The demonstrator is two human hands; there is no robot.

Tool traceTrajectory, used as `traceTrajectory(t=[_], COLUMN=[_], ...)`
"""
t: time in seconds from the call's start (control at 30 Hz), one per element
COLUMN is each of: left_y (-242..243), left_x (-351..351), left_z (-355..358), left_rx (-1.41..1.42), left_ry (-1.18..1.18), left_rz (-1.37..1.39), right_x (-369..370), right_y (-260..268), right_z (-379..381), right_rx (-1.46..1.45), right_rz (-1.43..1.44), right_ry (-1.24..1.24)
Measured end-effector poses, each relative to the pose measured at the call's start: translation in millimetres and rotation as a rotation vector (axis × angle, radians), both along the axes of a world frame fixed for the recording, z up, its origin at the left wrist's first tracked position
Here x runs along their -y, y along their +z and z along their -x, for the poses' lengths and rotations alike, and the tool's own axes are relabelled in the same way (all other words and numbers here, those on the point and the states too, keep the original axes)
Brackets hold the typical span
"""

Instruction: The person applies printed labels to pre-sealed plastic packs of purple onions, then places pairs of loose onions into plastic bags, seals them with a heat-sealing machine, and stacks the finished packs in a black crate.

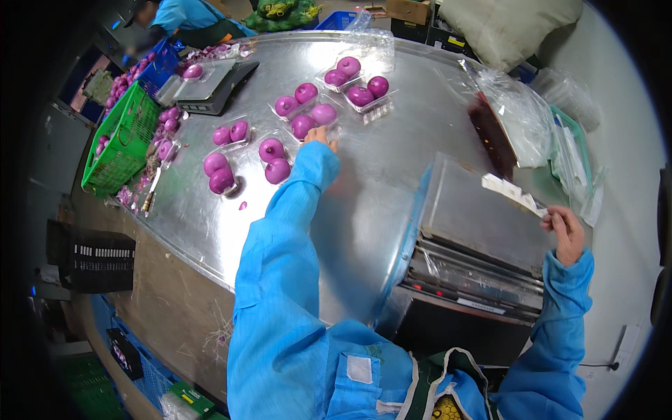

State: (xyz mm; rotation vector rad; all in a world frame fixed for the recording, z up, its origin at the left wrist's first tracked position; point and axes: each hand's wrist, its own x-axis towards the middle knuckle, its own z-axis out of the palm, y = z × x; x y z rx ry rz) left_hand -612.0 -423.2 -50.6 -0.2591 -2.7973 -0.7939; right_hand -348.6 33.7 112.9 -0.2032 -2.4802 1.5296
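My left hand reaches across the metal table to the near edge of a clear plastic tray holding two peeled red onions. Its fingertips meet the tray's rim, though the grip is partly hidden. Several similar trays, each with two onions, stand around it, including one with onions just left of my forearm. On the right, my right hand pinches the end of a white paper-like strip. That strip lies over the flat plate of a film-wrapping machine.
A weighing scale stands at the back left, near a green crate and a blue crate with onions. A knife lies by onion skins at the left edge. Plastic film heaps at right. Another person works beyond.
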Motion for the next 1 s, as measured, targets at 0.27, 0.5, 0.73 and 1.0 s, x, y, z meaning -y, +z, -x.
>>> traceTrajectory(t=[0.27,0.5,0.73,1.0], left_y=[-41,-60,-51,-75], left_x=[33,44,46,32], left_z=[25,-102,-190,-190], left_rx=[0.022,-0.017,-0.043,0.416], left_ry=[-0.196,-0.374,0.188,0.219], left_rz=[0.319,0.079,-0.539,-1.291], right_x=[126,238,281,280], right_y=[10,-74,-200,-172], right_z=[145,253,219,185], right_rx=[0.176,0.445,0.619,0.498], right_rz=[-0.030,-0.112,-0.707,-0.632], right_ry=[0.283,0.493,0.465,0.484])
